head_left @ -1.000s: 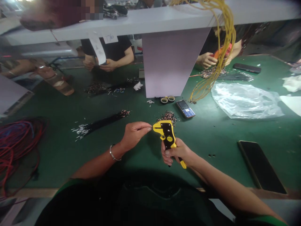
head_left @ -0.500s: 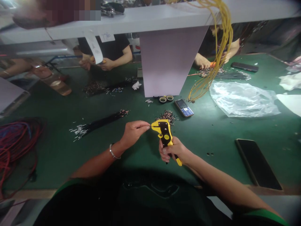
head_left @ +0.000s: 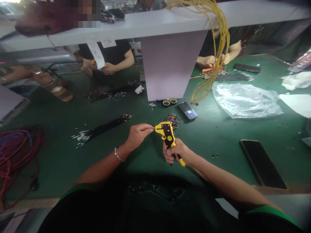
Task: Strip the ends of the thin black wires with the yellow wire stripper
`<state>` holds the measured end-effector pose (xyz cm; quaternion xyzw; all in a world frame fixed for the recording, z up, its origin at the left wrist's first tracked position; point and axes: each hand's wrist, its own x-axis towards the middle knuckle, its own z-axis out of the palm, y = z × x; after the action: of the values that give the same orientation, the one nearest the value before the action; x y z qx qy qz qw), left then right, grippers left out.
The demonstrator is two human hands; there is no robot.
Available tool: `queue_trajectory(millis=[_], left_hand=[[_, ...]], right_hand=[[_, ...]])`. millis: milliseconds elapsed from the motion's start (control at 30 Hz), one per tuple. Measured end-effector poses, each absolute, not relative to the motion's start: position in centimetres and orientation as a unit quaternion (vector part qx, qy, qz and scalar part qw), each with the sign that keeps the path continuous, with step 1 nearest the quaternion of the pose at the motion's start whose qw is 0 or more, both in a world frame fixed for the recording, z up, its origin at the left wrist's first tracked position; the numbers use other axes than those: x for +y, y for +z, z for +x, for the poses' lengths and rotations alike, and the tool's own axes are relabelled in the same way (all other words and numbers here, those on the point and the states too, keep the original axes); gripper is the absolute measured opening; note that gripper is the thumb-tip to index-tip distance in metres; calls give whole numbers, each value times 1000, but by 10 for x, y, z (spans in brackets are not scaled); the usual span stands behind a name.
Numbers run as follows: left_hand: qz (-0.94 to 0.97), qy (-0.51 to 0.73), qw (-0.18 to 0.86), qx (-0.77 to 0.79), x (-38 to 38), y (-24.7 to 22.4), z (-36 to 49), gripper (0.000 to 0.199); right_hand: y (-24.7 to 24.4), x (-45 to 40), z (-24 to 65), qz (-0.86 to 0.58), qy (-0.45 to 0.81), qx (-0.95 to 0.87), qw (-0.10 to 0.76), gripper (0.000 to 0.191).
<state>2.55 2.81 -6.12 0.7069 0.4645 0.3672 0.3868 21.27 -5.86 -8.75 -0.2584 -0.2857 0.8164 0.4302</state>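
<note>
Left hand [head_left: 136, 136]: thumb and forefinger pinched together just beside the nose of the wire stripper [head_left: 169, 132]; whatever lies between them is too small to tell.
Right hand [head_left: 175, 150]: fingers wrapped around the wire stripper's grip; how far its handles are squeezed, I cannot tell.
Wire stripper: yellow and black, in front of the person, nose toward the left hand, the pile of scraps [head_left: 173, 119] showing just beyond its head.
Wire bundle [head_left: 107, 127]: dark strands on the table [head_left: 206, 145], beyond the left forearm, pale ends splayed to the left.
Keypad phone [head_left: 188, 110]: near the scraps, to their right.
Nip risk: fingertips sit very close to the jaws — a squeeze with the left hand too far in could catch skin.
Slip risk: a loose or crooked pinch could let a thin piece turn or pull free.
Scatter risk: a forward swing of the tool's head might brush the scraps toward the phone.
Mix-up risk: a careless left elbow or wrist could spread the bundle's loose ends.
</note>
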Motion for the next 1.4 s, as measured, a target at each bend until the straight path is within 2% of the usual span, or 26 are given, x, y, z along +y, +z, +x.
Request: queue_trajectory(millis=[433,500,600,700,967,1067,1300,1400], left_hand=[[688,360,414,474,28,-59,21,9],[674,371,423,478,31,-58,19,7],[619,403,448,504,37,-57,17,9],[572,422,494,501,39,-57,18,12],[500,442,555,497,30,-48,23,15],[472,439,588,488,28,-44,22,16],[428,424,647,467,21,-41,23,16],[409,415,671,459,19,-37,23,14]], right_hand=[[-97,-50,220,-222,825,-301,424,17],[-89,-47,229,-234,812,-305,440,15],[-77,-40,248,-253,765,-304,508,12],[-71,-35,260,-273,718,-338,544,18],[-80,-45,235,-424,653,-457,430,25],[-80,-47,232,-405,679,-461,402,25],[-85,-45,234,-365,719,-428,409,27],[-84,-47,233,-375,726,-434,379,27]])
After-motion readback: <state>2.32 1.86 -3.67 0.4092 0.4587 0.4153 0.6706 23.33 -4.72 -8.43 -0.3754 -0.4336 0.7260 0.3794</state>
